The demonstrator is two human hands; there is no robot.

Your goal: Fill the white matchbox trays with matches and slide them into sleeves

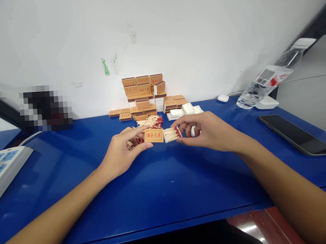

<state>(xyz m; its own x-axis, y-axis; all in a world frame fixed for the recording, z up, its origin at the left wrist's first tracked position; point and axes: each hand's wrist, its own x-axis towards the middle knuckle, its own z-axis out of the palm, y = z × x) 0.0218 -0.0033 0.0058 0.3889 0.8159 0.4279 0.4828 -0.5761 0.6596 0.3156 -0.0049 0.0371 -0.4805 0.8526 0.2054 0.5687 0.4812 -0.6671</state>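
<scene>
My left hand [123,148] pinches an orange matchbox sleeve [154,135] with red lettering, its printed face toward me. Between the thumb and fingers of my right hand [205,132] is a white matchbox tray [169,140] filled with red-tipped matches. The tray's left end meets the right end of the sleeve; whether it sits slightly inside I cannot tell. Behind both lies a loose pile of matches [152,121], partly hidden by my left hand. White empty-looking trays [188,108] are heaped just beyond my right hand.
Matchboxes [143,89] stand stacked against the wall, with lower stacks [175,102] beside them. To the right are a tilted water bottle [271,78], a phone [297,134] and a small white case [222,98]. A power strip [9,166] lies at the left on the blue table [168,206].
</scene>
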